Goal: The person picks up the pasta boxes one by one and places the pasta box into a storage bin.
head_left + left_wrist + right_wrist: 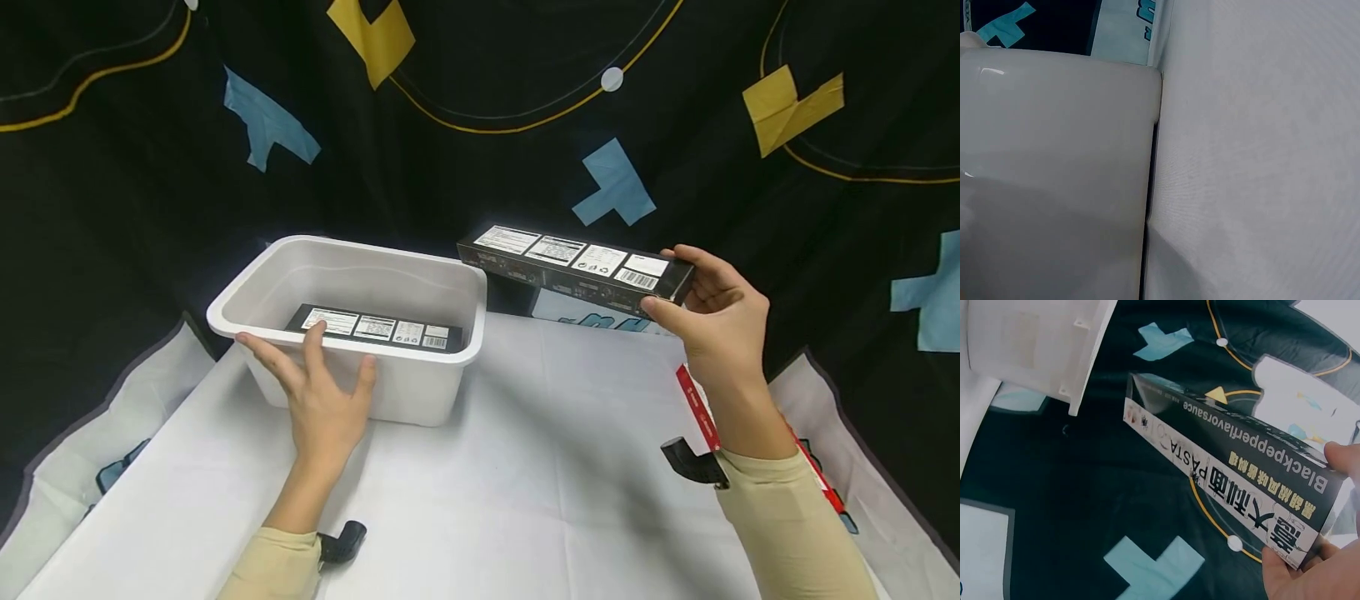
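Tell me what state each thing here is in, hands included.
Black-pepper pasta box: held aloft by one end.
Right hand: gripping that box.
White plastic tub: upright, uncovered.
Black box inside tub: lying, labels facing up.
Left hand: fingers spread at tub's near rim.
White tablecloth: lightly creased.

Left hand splayed, 3 digits showing; right hand higher, pinching.

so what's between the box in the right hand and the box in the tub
In the head view, the right end of the white tub stands between the held box and the box inside it.
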Tool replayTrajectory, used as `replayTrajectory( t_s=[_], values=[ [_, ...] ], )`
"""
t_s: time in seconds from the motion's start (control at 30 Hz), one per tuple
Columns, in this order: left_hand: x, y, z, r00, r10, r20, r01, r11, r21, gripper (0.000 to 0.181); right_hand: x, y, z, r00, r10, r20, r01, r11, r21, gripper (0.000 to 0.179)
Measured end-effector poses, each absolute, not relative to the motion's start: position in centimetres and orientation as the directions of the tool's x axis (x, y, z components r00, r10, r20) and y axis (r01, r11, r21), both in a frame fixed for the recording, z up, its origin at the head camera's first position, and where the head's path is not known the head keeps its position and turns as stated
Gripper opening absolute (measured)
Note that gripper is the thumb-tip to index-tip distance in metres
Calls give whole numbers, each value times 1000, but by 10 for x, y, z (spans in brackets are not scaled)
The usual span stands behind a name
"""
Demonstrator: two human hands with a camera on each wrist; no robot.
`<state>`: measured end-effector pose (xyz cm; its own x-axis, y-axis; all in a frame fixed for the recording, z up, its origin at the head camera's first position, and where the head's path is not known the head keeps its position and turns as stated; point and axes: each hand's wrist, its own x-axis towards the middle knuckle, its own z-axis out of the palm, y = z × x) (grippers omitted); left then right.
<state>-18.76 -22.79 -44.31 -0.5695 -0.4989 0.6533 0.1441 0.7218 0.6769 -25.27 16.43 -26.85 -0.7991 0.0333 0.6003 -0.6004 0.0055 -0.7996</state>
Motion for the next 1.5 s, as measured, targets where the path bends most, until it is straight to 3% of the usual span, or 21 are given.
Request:
replayTrajectory(
  t_s=[0.57, 0.9, 1.17, 1.5],
  values=[
    [-189, -228, -443, -558, -497, 664, 147, 729, 669, 74, -300, 100, -263, -782, -237, 577, -563, -128, -816, 59],
    [-189, -225, -445, -563, -508, 652, 139, 719, 681, 74, -319, 59, -278, -775, -341, 532, -556, -32, -831, 58],
    [-187, -228, -441, -539, -518, 664, 147, 718, 680, 74, -331, 17, -289, -814, -409, 414, -465, 29, -885, 62],
    [-189, -227, -443, -543, -505, 671, 165, 719, 675, 75, -340, -15, -308, -844, -410, 346, -413, 84, -907, 59]
  ],
)
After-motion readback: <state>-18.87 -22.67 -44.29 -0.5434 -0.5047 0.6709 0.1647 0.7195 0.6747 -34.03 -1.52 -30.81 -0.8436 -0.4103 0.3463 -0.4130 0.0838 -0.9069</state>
